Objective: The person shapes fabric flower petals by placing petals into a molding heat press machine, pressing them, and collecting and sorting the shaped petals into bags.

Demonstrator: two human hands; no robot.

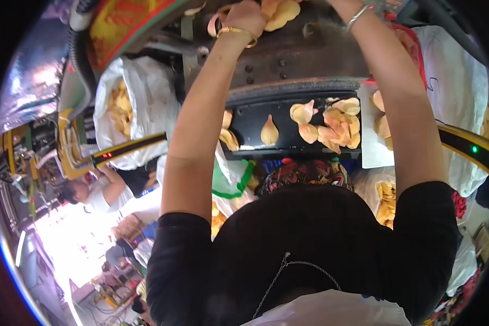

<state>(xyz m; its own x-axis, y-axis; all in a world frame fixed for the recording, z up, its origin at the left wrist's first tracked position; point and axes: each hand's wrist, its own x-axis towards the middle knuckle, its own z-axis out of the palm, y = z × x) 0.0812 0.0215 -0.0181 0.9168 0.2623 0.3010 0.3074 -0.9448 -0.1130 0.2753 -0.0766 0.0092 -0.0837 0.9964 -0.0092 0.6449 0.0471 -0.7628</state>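
At the top edge, my left hand (245, 16), with a gold bracelet at the wrist, is over a dark metal surface (326, 57). Its fingers are hidden, so I cannot tell whether it holds anything. Beside it on the right lie peach petal-shaped pieces (280, 13); a pink curved piece (214, 24) is on its left. Only the base of my right hand (342, 4) shows, beyond a silver bracelet; its fingers are out of frame. Nearer my body, a black tray (244, 122) holds one single petal-shaped piece (270, 131) and a loose pile (339, 127) of them.
A white sack (146, 92) of yellowish pieces stands left, and another white sack (456, 92) right. Yellow-and-black bars (130, 149) with lights flank the tray. A bag of pieces (386, 201) sits below it. Another person (106, 193) is at the left.
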